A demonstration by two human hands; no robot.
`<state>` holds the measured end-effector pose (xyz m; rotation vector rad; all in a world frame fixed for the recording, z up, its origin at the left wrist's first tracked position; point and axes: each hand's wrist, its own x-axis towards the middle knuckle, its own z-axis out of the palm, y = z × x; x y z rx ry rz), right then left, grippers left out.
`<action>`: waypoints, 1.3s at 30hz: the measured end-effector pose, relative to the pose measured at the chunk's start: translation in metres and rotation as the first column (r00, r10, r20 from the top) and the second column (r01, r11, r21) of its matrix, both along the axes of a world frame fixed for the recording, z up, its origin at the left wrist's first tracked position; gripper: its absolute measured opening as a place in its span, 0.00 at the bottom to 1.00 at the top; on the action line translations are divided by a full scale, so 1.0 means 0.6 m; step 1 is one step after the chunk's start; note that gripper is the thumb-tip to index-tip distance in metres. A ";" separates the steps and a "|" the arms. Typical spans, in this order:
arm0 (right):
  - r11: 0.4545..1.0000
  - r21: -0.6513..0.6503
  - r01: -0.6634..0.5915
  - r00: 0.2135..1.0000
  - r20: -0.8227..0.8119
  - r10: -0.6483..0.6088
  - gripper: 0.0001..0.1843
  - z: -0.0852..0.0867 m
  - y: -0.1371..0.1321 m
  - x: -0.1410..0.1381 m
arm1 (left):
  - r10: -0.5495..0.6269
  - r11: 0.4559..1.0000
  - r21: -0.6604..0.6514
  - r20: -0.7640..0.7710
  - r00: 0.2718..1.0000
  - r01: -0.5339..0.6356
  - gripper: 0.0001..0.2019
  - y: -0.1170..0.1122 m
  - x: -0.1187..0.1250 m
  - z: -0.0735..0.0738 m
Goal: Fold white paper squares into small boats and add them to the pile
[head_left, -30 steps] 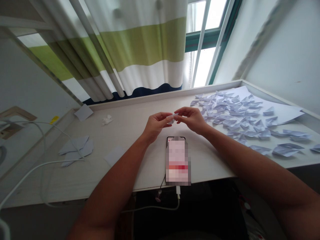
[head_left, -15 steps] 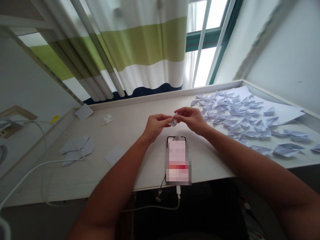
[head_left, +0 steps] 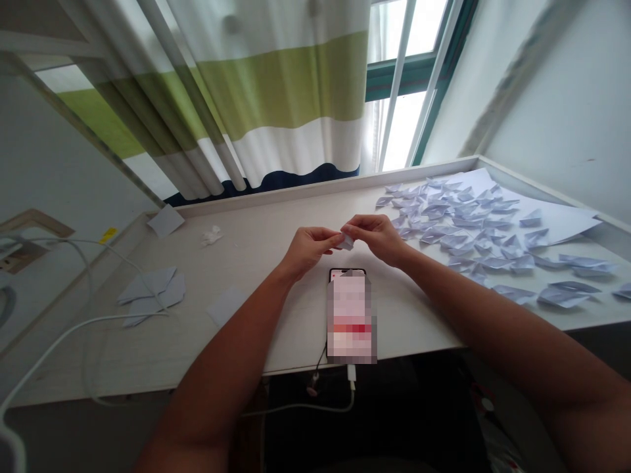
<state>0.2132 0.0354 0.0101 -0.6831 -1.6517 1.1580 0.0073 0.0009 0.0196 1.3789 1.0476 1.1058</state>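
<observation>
a pale, wood-grained desk [head_left: 266, 220] with a low raised rim fills a corner between plain whitish walls [head_left: 566, 105]. behind it hangs a soft, pleated curtain [head_left: 283, 85] in bands of white, olive green and navy; to its right, daylight comes through a green-framed window [head_left: 407, 118]. over the middle of the desk, the left hand [head_left: 304, 251] and right hand [head_left: 379, 236] meet, thumbs and fingers narrowed in a pinch on one small piece of folded white paper [head_left: 347, 243]; its exact shape is partly hidden.

just below the hands lies a flat phone [head_left: 350, 309], its screen pixelated, a white cable [head_left: 351, 374] plugged into its lower end. to the right spread many crisp, pointed paper shapes [head_left: 463, 223] like little boats, some resting on a large smooth sheet [head_left: 562, 220]. to the left are overlapping flat paper pieces [head_left: 154, 289], a crumpled white wad [head_left: 211, 236], a square of paper [head_left: 166, 221] by the back rim, and looping pale cords [head_left: 98, 320].
</observation>
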 end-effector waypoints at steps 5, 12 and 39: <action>0.999 0.045 0.010 0.998 0.067 -0.013 0.25 -0.010 0.001 -0.006 | 0.031 0.999 0.026 -0.047 0.998 -0.030 0.20 0.003 0.002 -0.005; 0.999 0.050 0.018 0.993 0.112 -0.023 0.28 -0.009 -0.007 -0.010 | 0.156 0.986 0.056 0.060 0.986 -0.159 0.17 0.001 0.003 0.005; 0.989 -0.113 -0.096 0.995 -0.028 0.093 0.32 -0.004 -0.003 -0.002 | 0.154 0.982 0.098 0.072 0.985 -0.161 0.17 0.001 0.007 0.001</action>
